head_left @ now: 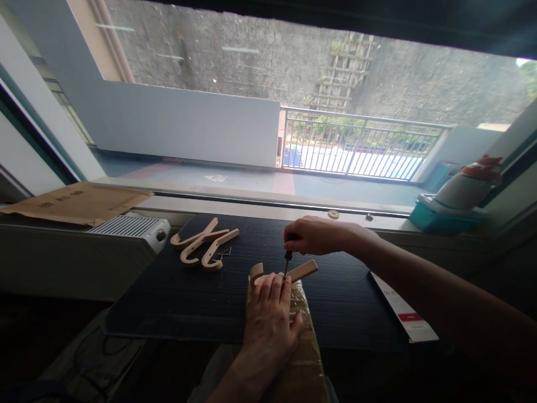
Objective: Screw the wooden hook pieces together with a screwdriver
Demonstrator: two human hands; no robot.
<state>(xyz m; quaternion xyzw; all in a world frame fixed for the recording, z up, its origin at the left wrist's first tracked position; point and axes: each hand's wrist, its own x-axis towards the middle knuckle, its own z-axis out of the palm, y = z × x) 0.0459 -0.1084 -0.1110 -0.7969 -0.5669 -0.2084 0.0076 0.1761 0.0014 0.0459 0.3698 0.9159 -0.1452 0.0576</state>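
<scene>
The step in hand appears to be screw driving. The right hand [312, 235] is clenched around a screwdriver [287, 258], held upright with its tip on the wooden hook [304, 270]. The left hand [271, 313], flat and ungripped, presses the hook onto a taped parcel [304, 336] at the table's [188, 302] near edge. The hook's long axis runs along that edge, curved end leftward. The next move calls for steady downward pressure.

The black worktop [188, 302] is matt, with fine wood grain. The pale J-shaped wooden hook [304, 270] looks smooth and unvarnished, as do the three pale wooden hooks [205, 244]. The brown cardboard box [305, 336] wears glossy clear tape; the black-handled screwdriver [287, 259] has a metal shaft.
</scene>
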